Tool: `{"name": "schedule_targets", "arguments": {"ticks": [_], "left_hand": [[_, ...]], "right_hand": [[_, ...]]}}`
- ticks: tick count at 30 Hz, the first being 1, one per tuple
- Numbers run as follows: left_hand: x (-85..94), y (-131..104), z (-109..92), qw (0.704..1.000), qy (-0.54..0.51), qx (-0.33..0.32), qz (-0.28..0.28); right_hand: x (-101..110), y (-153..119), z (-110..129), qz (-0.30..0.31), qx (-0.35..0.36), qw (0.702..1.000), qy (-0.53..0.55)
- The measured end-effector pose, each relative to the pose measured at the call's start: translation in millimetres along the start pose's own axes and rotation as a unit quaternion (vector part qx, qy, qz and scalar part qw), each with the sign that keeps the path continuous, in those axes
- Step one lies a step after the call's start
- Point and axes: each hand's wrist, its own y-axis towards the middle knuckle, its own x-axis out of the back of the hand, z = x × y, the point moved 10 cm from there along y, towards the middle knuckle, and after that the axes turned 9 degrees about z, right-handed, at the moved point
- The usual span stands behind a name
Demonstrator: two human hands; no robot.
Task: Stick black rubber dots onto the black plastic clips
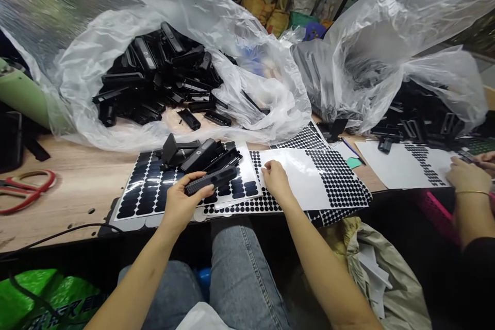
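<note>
My left hand [189, 196] is wrapped round a long black plastic casing [212, 180], ribbed at the near end. It holds the piece just above a sheet of black oval stickers [143, 191]. A pile of similar black casings [204, 154] lies right behind it on that sheet. My right hand [276, 180] is pinched at the left edge of the bare white part of a sheet of round black stickers [344, 178]. Whatever sits between its fingertips is too small to make out.
Clear plastic bags [263, 108] spill more black casings [166, 72] behind the sheets. Red-handled scissors [27, 191] and a black cable [58, 237] lie left. A co-worker's hands [467, 172] are over another sticker sheet [398, 165] at right. An open sack [398, 268] stands below the table.
</note>
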Motion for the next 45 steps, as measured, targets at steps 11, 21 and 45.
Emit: {"name": "schedule_targets", "arguments": {"ticks": [11, 21, 45], "left_hand": [[-9.4, -3.3, 26.3, 0.997, 0.040, 0.033, 0.052], [-14.4, -1.8, 28.1, 0.996, 0.016, 0.044, 0.078], [-14.8, -2.1, 28.5, 0.994, 0.034, 0.046, 0.089]], "right_hand": [[-17.0, -42.8, 22.8, 0.061, -0.015, 0.996, -0.059], [-26.5, -47.6, 24.2, 0.009, -0.046, 0.996, -0.071], [-17.6, -61.5, 38.2, -0.013, 0.060, 0.997, 0.045]]}}
